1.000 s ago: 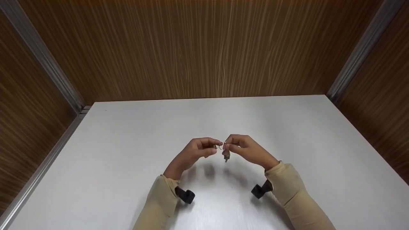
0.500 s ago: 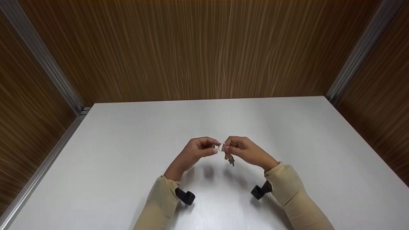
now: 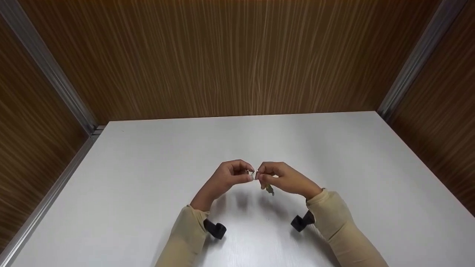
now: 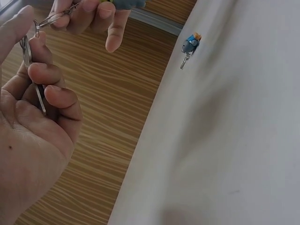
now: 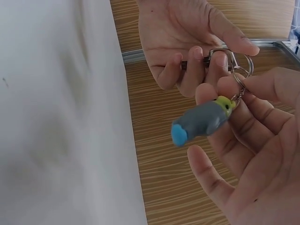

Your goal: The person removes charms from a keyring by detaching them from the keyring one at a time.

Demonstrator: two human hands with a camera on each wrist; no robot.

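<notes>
Both hands (image 3: 256, 176) pinch key ring (image 5: 229, 61); charm (image 5: 201, 119) seemingly unlabelled.

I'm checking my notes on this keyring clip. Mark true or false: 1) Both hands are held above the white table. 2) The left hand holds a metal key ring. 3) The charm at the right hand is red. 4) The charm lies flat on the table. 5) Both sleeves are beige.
1) True: the left hand and right hand meet above the white table.
2) True: its fingers pinch the key ring.
3) False: the charm is grey with a blue end and a yellow-green end.
4) False: it hangs from the rings at the right hand's fingers, off the table.
5) True: both sleeves are beige.
</notes>
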